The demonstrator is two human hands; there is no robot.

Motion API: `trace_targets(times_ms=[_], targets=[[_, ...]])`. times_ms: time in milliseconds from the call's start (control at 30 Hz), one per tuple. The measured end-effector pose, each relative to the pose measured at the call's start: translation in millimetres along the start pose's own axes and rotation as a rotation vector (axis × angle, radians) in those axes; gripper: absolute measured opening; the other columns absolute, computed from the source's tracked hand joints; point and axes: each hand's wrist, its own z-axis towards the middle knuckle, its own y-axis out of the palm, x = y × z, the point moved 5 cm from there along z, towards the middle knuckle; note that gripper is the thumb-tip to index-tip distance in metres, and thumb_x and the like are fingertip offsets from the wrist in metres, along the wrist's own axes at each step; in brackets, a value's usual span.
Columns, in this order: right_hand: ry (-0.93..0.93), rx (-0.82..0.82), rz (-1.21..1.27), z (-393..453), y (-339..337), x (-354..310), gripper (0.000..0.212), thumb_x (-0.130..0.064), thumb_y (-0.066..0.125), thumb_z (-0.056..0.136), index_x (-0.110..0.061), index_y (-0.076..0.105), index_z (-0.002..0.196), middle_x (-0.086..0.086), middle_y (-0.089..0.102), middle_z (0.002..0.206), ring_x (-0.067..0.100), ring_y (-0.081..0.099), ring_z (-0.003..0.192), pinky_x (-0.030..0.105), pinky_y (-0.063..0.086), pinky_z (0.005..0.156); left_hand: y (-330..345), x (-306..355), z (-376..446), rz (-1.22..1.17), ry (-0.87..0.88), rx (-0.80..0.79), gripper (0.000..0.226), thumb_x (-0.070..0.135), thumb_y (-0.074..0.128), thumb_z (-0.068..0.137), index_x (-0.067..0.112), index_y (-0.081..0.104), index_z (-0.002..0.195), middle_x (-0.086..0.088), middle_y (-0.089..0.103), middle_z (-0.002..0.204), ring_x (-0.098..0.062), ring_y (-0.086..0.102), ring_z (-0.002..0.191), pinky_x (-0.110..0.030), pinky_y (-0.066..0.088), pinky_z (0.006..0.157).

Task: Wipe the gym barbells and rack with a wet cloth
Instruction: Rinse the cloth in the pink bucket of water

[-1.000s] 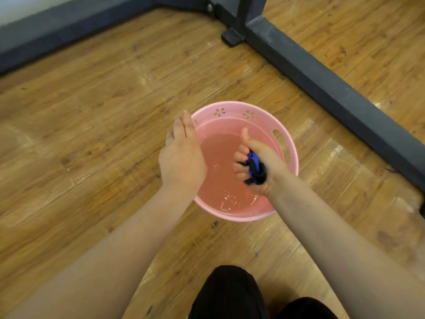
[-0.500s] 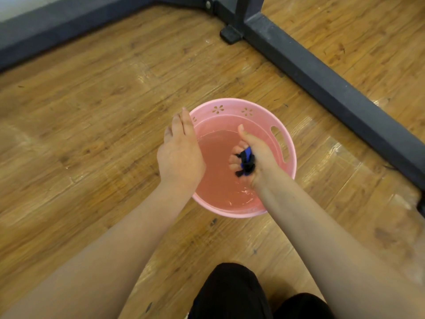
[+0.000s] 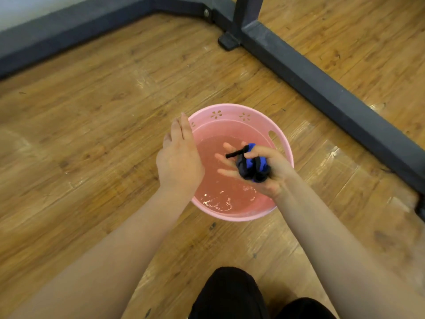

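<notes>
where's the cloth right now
In the head view, the blue cloth is bunched in the right hand, held over the water in the pink basin, right of the open left hand.

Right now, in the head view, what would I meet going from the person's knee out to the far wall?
Black-trousered knee → pink basin of water, with the right hand gripping a blue-and-black cloth over it → bare wooden floor → dark rack base beam.
</notes>
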Motion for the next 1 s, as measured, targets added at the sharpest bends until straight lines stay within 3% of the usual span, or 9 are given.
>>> trace_targets(times_ms=[67,167,267,300,467,633,867,933,1000], targets=[[-0.035,-0.033,0.110,1,2,-2,0.023,0.016,0.053,0.065,-0.001,0.060,0.081,0.020,0.068,0.079,0.030,0.068,0.065,0.043,0.059,0.059,0,0,-1,0.004,-0.001,-0.007,0.090,0.012,0.056,0.084,0.006,-0.005,0.150,-0.012,0.014,0.155,-0.030,0.035,0.133,-0.033,0.048,0.086],[0.035,-0.173,0.246,0,11,0,0.036,0.011,0.083,0.041,0.000,0.070,0.073,0.010,0.060,0.068,0.014,0.054,0.045,0.019,0.046,0.037,-1,0,0,0.004,-0.006,-0.008,0.090,0.013,0.056,0.084,0.006,-0.006,0.150,-0.012,0.013,0.155,-0.030,0.035,0.133,-0.034,0.048,0.087],[0.055,-0.122,0.135,-1,10,4,0.021,-0.025,0.077,0.065,-0.007,0.066,0.063,0.000,0.049,0.057,0.007,0.042,0.038,0.014,0.034,0.030,-1,0,0,0.006,-0.012,-0.006,0.090,0.013,0.056,0.085,0.006,-0.005,0.150,-0.011,0.013,0.155,-0.029,0.038,0.131,-0.034,0.047,0.086],[0.048,-0.067,0.080,-2,10,4,0.031,-0.037,0.067,0.072,-0.011,0.062,0.056,-0.003,0.045,0.053,0.005,0.038,0.035,0.012,0.030,0.028,-1,0,0,0.009,-0.012,-0.002,0.090,0.012,0.056,0.085,0.006,-0.005,0.150,-0.010,0.013,0.155,-0.029,0.038,0.131,-0.034,0.047,0.085],[-0.015,0.124,-0.043,-4,8,3,0.057,-0.051,0.051,0.090,-0.020,0.040,0.044,-0.006,0.032,0.043,0.007,0.027,0.031,0.013,0.018,0.029,-1,0,-1,0.023,-0.012,-0.005,0.091,0.011,0.057,0.084,0.007,-0.005,0.150,-0.010,0.013,0.155,-0.029,0.041,0.128,-0.032,0.048,0.083],[-0.018,0.202,-0.038,3,9,9,0.053,-0.027,0.052,0.093,-0.021,0.036,0.042,-0.006,0.030,0.041,0.009,0.026,0.029,0.013,0.020,0.028,0,-1,0,0.021,-0.011,-0.004,0.091,0.010,0.057,0.085,0.007,-0.006,0.150,-0.011,0.012,0.155,-0.029,0.041,0.129,-0.033,0.048,0.083],[-0.079,0.317,-0.099,19,-1,15,0.040,-0.020,0.052,0.091,-0.020,0.035,0.055,-0.006,0.032,0.042,0.009,0.029,0.029,0.014,0.024,0.031,0,-1,1,-0.006,-0.015,0.021,0.086,0.012,0.054,0.086,0.006,-0.003,0.150,-0.011,0.014,0.155,-0.029,0.041,0.129,-0.034,0.048,0.083],[-0.185,0.373,-0.237,20,-5,10,0.040,-0.015,0.055,0.089,-0.019,0.039,0.053,-0.005,0.034,0.042,0.010,0.033,0.032,0.019,0.029,0.037,0,-1,1,0.003,-0.014,0.019,0.086,0.015,0.054,0.087,0.006,-0.004,0.150,-0.011,0.014,0.155,-0.029,0.040,0.129,-0.033,0.046,0.087],[-0.372,0.400,-0.645,14,-1,-1,0.048,-0.010,0.057,0.087,-0.018,0.036,0.044,-0.004,0.031,0.035,0.014,0.031,0.031,0.023,0.028,0.042,1,-1,2,0.016,-0.009,0.019,0.087,0.017,0.055,0.087,0.007,-0.005,0.150,-0.010,0.014,0.155,-0.028,0.040,0.129,-0.032,0.045,0.089]])
